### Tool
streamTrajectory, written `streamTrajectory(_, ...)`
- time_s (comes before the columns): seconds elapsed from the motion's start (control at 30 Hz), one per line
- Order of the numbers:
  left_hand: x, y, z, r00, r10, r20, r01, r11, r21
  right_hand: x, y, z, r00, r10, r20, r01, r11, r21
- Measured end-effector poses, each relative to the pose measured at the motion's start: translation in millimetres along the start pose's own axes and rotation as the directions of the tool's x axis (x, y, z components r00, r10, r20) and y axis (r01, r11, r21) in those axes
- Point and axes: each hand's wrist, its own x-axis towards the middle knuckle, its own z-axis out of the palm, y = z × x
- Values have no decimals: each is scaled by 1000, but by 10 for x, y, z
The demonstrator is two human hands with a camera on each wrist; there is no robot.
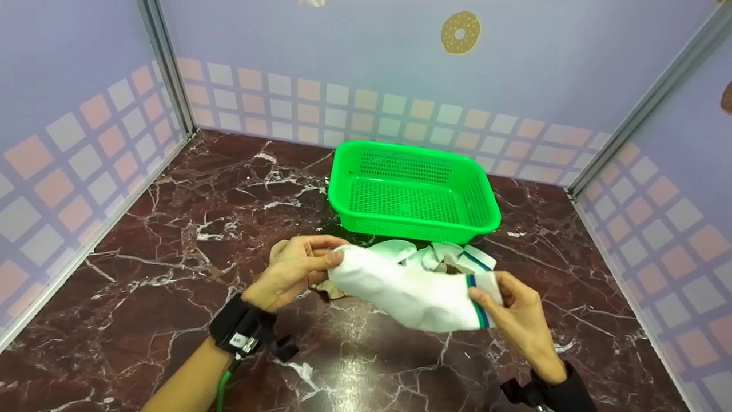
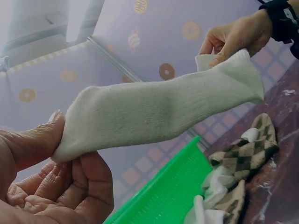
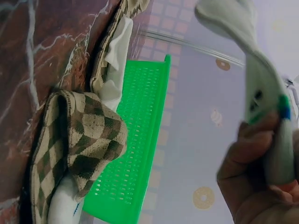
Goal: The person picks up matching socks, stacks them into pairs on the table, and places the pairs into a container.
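Between both hands a white sock (image 1: 406,286) with green and blue stripes is stretched out above the table. My left hand (image 1: 300,266) pinches its toe end between thumb and fingers. At the striped cuff, my right hand (image 1: 517,315) grips the other end. Beneath and behind it lie more socks: a white sock (image 1: 477,260) with a blue stripe, and a brown-and-green checkered sock (image 3: 96,135), seen best in the right wrist view. The held sock hides part of this pile in the head view.
Just behind the pile stands a green plastic basket (image 1: 414,226) with perforated sides and nothing inside. The dark red marbled table (image 1: 171,229) is enclosed by patterned walls (image 1: 343,46) at the back and both sides.
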Motion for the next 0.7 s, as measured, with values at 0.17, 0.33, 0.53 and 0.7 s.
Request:
streamTrajectory(0.17,-76,-104,-54,998,-60,-20,61,996,68,-77,207,-67,977,151,153,-154,988,5)
streamTrajectory(0.33,-107,-207,-116,995,-96,-27,99,984,148,-103,270,-106,942,223,251,-217,975,-51)
streamTrajectory(0.53,-154,-361,-170,986,-162,-41,167,963,210,-150,359,-132,900,288,327,-245,955,-167)
streamTrajectory(0.7,-181,-482,-173,979,-197,-52,204,948,243,-179,471,-134,850,331,410,-285,943,-170)
